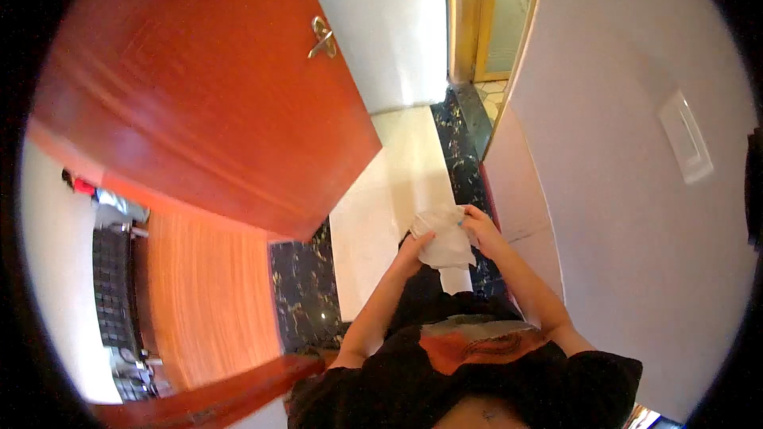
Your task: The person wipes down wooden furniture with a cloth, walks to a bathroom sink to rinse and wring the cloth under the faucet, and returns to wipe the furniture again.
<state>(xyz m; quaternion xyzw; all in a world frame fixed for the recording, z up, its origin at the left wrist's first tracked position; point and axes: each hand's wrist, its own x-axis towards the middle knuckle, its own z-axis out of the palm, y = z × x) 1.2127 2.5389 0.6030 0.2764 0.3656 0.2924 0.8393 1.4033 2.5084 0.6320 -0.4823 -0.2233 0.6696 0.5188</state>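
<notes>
Black printed tee (358, 393) right under the cam, thin white sheet (445, 242) held just past it.
Left hand (415, 249) pinches one side, right hand (482, 232) grips the other, can't tell if it's paper or plastic. It's up over the pale floor (389, 183), with a reddish wooden door (214, 95) standing open off to the left.
</notes>
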